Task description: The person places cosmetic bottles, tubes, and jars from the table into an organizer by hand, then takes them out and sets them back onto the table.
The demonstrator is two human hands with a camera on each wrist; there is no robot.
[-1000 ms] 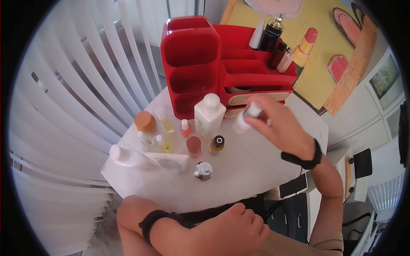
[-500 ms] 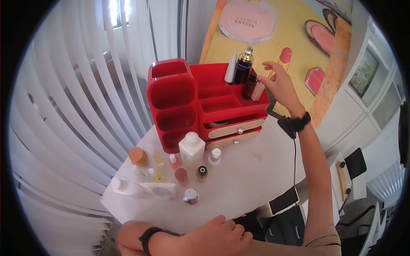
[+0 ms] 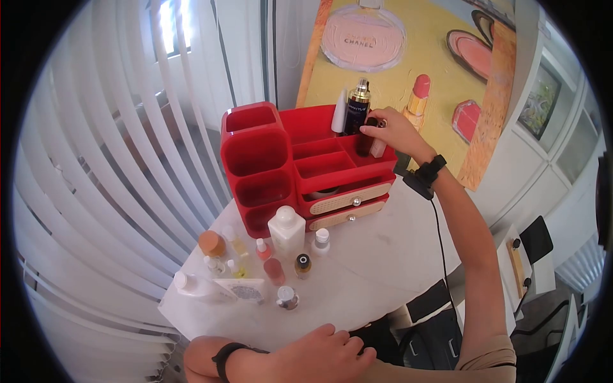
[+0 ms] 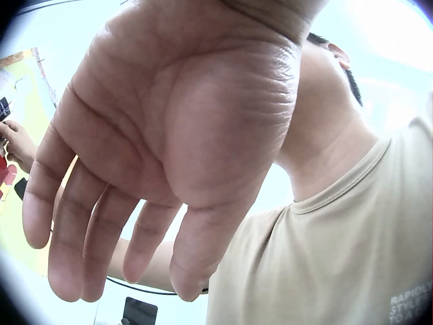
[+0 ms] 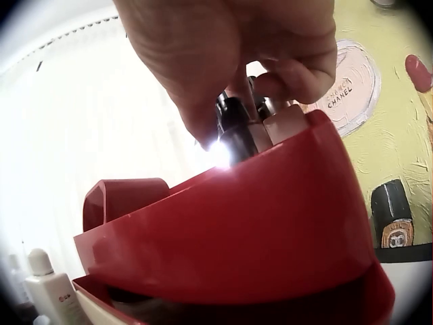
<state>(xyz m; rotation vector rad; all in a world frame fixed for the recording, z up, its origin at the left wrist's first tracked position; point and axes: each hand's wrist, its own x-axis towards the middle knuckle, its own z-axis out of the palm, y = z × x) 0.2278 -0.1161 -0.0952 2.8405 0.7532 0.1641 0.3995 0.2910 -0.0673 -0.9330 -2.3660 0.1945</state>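
Note:
My right hand (image 3: 402, 132) pinches a dark small bottle (image 3: 364, 145) by its cap, at the right end of a red organizer (image 3: 255, 153). A pale pink bottle (image 3: 378, 149) stands beside it, partly behind my fingers. In the right wrist view, thumb and fingers of the right hand (image 5: 237, 61) come down around the black-capped bottle (image 5: 237, 135), behind the organizer's red wall (image 5: 237, 223). My left hand (image 3: 319, 357) lies loosely near my body, holding nothing; the left wrist view shows the left hand (image 4: 162, 135) with relaxed, extended fingers.
Several bottles stand on the white table in front of the organizer, among them a tall white bottle (image 3: 287, 233) and a silver-capped one (image 3: 287, 297). A dark blue spray bottle (image 3: 355, 115) and white tube (image 3: 338, 118) stand in the organizer. A painting (image 3: 440, 76) is behind.
My right hand released a white-capped bottle on the table, rose to the organizer's right end and took hold of the dark bottle. The head view tilted upward; my left hand stays near my body.

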